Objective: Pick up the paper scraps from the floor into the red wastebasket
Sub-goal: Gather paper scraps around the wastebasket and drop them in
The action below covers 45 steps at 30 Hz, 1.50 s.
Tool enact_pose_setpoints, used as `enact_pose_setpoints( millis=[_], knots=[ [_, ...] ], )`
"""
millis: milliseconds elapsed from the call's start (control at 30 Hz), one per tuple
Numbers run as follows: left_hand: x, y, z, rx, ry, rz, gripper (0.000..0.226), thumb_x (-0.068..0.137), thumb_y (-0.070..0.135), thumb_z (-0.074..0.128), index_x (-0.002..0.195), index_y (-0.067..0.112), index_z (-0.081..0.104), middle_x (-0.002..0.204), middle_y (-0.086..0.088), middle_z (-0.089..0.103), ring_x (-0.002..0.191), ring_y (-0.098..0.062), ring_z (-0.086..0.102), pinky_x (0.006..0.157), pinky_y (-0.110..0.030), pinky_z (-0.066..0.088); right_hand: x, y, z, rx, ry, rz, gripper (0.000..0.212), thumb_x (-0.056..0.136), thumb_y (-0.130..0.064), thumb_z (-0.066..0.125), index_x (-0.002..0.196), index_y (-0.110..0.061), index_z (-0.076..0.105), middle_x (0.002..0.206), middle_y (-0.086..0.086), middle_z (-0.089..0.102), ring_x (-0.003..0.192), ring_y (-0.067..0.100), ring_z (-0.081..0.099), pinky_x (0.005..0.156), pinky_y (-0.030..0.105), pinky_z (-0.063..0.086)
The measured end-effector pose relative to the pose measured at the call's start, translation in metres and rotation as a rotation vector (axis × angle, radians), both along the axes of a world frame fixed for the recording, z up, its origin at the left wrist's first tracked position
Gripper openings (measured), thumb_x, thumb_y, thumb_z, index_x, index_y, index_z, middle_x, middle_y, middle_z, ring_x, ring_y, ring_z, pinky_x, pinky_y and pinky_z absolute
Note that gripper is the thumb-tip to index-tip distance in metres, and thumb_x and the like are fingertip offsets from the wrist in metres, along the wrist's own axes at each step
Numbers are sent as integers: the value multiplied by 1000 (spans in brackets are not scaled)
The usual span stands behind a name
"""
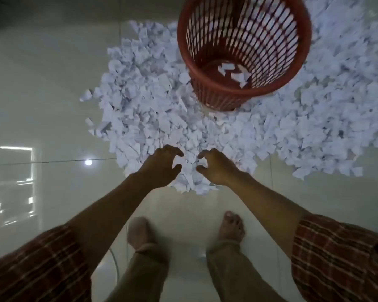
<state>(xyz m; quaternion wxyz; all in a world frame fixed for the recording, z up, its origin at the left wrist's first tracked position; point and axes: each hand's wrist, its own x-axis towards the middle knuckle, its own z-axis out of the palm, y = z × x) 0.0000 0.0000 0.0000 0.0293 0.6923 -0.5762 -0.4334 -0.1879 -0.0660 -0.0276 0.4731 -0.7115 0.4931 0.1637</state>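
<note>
A wide heap of white paper scraps (153, 101) covers the floor around a red lattice wastebasket (301, 68), which stands upright at the top centre with a few scraps (236, 74) on its bottom. My left hand (162, 166) and my right hand (216, 166) rest on the near edge of the heap, fingers curled and spread, facing each other with a small mound of scraps (189, 171) between them. Neither hand is closed around paper.
The floor is glossy pale tile (42, 94) with window reflections at the left. My two bare feet (231, 225) stand just behind the heap's near edge. The scraps spread far to the right (336, 118) of the basket.
</note>
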Motion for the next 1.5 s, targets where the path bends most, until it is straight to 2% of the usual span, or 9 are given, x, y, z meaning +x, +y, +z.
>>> enact_pose_setpoints(
  millis=[100, 200, 367, 567, 700, 833, 1067, 1300, 1500],
  knots=[
    [3, 9, -60, 6, -160, -162, 48, 94, 34, 56, 139, 23, 43, 150, -3, 37, 134, -27, 38, 109, -46, 34, 2, 5, -58, -116, 55, 105, 62, 88, -50, 61, 139, -20, 41, 142, 11, 40, 128, 32, 40, 102, 44, 40],
    [8, 22, -113, -4, -262, -274, 61, 94, 41, 54, 147, 22, 30, 158, -7, 20, 144, -30, 21, 114, -50, 25, 0, 12, -112, -245, 118, 226, 90, 81, -67, 58, 150, -23, 22, 159, 12, 12, 145, 35, 13, 111, 53, 24],
    [28, 30, -190, -58, -352, -356, 81, 93, 58, 46, 154, 21, 8, 162, -9, -5, 148, -34, -5, 118, -55, 10, 8, 23, -198, -498, 107, 385, 122, 57, -95, 43, 153, -37, -5, 158, 12, -24, 141, 41, -27, 103, 75, -4],
    [50, 10, -243, -214, -404, -361, 83, 91, 63, 39, 154, 17, 12, 161, -13, 4, 148, -35, 1, 117, -53, 7, 28, -3, -242, -709, -1, 377, 94, 78, -83, 39, 154, -34, 13, 162, 14, -2, 146, 41, -8, 107, 71, 2],
    [58, 2, -239, -277, -451, -441, 83, 87, 66, 31, 150, 13, 25, 154, -24, 22, 140, -42, 27, 112, -54, 24, 24, -21, -239, -711, -24, 443, 76, 86, -73, 35, 148, -29, 35, 155, 16, 26, 143, 42, 18, 108, 66, 20],
    [71, -12, -216, -328, -497, -508, 86, 87, 70, 26, 150, 11, 25, 154, -23, 24, 138, -39, 31, 111, -51, 26, 30, -35, -224, -706, -49, 501, 68, 88, -64, 34, 140, -23, 49, 141, 19, 42, 132, 45, 36, 99, 61, 37],
    [77, -3, -208, -313, -600, -492, 97, 79, 75, 20, 150, 9, 25, 154, -22, 22, 140, -39, 27, 108, -53, 30, 20, -26, -215, -833, -24, 533, 97, 74, -84, 34, 153, -29, 22, 160, 16, 14, 147, 38, 4, 111, 66, 0],
    [82, 12, -206, -330, -642, -585, 90, 84, 72, 20, 151, 13, 20, 157, -18, 18, 143, -38, 23, 110, -52, 29, 9, -24, -212, -703, 49, 559, 116, 62, -93, 43, 149, -43, -17, 156, 9, -30, 141, 42, -28, 106, 75, -2],
    [76, 11, -198, -385, -640, -575, 84, 86, 64, 36, 150, 9, 26, 154, -22, 24, 140, -41, 27, 106, -55, 35, 34, -17, -220, -582, 63, 549, 115, 60, -93, 46, 144, -51, -21, 152, 9, -38, 138, 47, -30, 104, 75, -1]
  ],
)
